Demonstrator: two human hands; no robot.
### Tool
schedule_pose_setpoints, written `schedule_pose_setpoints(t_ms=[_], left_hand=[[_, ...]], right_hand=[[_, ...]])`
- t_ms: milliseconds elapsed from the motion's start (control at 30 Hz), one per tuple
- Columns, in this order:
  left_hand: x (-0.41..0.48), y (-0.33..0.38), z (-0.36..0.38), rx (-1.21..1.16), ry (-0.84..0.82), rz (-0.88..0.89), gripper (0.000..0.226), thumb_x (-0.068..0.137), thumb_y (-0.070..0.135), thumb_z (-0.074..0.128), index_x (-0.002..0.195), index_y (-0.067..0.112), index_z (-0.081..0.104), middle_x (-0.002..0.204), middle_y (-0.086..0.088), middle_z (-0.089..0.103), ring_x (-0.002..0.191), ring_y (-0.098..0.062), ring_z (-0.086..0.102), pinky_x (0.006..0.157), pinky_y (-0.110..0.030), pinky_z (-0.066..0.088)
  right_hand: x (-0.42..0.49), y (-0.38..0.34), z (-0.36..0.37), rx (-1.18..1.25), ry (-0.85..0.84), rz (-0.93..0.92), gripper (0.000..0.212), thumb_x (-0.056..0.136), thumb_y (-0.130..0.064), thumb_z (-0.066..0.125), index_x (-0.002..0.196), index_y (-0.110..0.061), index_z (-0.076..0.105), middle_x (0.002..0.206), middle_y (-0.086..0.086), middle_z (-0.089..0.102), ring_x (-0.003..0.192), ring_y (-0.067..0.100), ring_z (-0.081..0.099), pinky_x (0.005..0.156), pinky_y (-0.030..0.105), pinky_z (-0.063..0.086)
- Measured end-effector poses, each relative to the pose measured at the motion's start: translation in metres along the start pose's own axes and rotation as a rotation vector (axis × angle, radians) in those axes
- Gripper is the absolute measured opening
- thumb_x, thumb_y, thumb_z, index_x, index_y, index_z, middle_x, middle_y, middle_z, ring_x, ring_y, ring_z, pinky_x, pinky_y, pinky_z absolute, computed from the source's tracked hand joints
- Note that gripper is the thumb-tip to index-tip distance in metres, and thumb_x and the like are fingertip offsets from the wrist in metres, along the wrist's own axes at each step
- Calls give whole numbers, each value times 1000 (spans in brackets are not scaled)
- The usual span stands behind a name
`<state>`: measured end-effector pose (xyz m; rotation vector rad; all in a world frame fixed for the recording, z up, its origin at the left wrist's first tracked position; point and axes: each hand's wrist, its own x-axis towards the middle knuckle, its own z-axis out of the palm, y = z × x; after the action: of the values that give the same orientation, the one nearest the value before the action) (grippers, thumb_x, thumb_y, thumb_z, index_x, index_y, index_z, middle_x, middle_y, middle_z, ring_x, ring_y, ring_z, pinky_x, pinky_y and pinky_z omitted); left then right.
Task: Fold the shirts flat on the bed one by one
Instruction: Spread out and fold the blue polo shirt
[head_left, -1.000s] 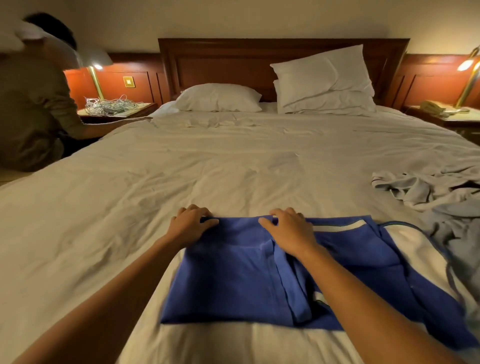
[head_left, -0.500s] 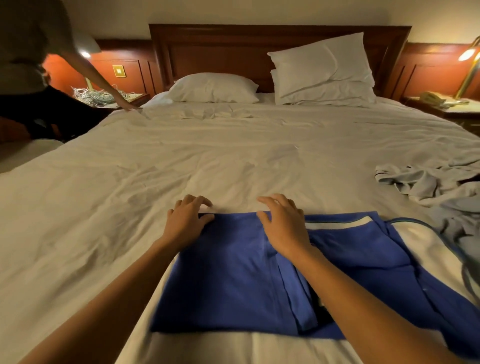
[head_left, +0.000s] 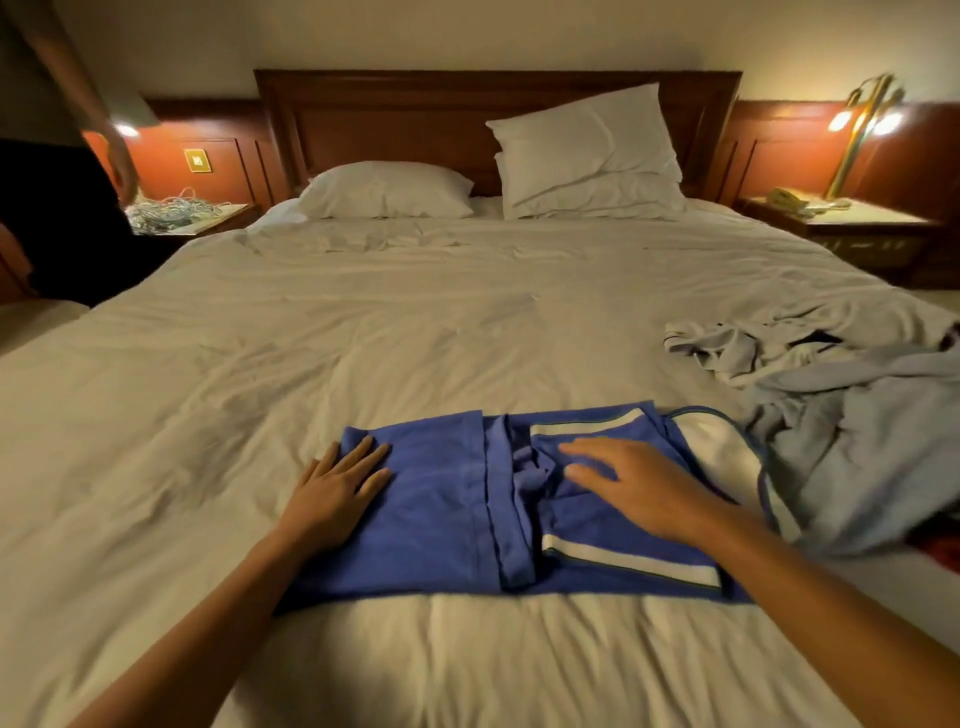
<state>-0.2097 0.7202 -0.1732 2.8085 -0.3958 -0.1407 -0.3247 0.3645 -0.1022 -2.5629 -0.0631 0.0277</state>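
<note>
On bed | blue shirt beneath left hand, right hand | both flat, seemingly pressing

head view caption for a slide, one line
Left hand and right hand spread open on a partly folded blue shirt on the bed, grey clothes beside it

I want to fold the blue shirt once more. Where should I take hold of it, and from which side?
Probably at its two near corners, coming from your own side: the blue shirt lies flat as a wide rectangle, and that edge is straight and free. The left hand and right hand rest flat on it.
</note>
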Motion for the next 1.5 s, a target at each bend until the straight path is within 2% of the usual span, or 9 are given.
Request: schedule_pose_setpoints(t_ms=[100,233,333,567,767,933,1133,1233,1500], left_hand=[[-3,4,-1,20,-9,-4,51,105,51,27,156,43,20,165,15,10,154,-23,6,124,-38,5],[-7,10,-3,8,11,0,50,107,47,29,155,37,26,165,9,17,152,-17,19,123,-33,12],[-12,18,-5,-26,63,-29,47,106,45,35,153,36,34,163,9,24,148,-18,29,118,-27,18],[-19,19,-7,-140,128,-43,41,106,42,40,145,32,50,157,9,37,141,-20,41,111,-27,25],[-22,9,-21,-831,205,-143,39,104,46,40,120,25,70,128,7,65,121,-11,57,100,-21,37],[-25,-4,-27,-1187,124,-161,45,104,50,38,121,21,69,131,7,64,123,-15,57,110,-34,37],[-27,1,-27,-1120,127,-158,48,104,49,39,124,18,68,131,4,63,125,-16,54,117,-37,32],[-30,4,-27,-1011,152,-133,44,105,44,40,125,17,69,127,6,62,117,-9,53,104,-24,33],[-28,10,-20,-726,148,-43,35,106,31,43,118,11,70,124,-4,63,118,-21,56,99,-26,33]], right_hand=[[-11,47,-39,-247,272,232,56,97,-53,50,145,-26,46,145,6,52,133,30,46,106,40,39],[-22,83,-51,-66,202,646,70,93,-65,46,142,-15,45,138,24,54,123,42,53,100,45,45],[-19,70,-30,44,241,583,75,90,-65,52,140,-10,44,137,23,55,123,41,53,96,43,44],[-5,41,4,70,354,469,98,87,-55,67,159,-24,8,138,17,56,119,43,56,84,43,45],[3,40,-16,139,394,461,68,84,-24,77,139,-11,39,128,19,59,113,41,57,79,37,41],[9,18,-47,-60,374,318,70,85,-19,74,143,-19,36,120,19,62,101,40,60,72,36,43],[22,-15,-57,-309,378,239,54,90,-12,64,136,-25,38,97,13,59,81,34,57,65,37,41],[21,-15,-44,-349,332,264,45,93,-9,58,132,-21,39,94,12,55,81,33,54,66,35,39],[0,-15,25,-557,319,150,61,100,-11,48,153,-34,28,143,4,49,117,32,57,77,40,49]])
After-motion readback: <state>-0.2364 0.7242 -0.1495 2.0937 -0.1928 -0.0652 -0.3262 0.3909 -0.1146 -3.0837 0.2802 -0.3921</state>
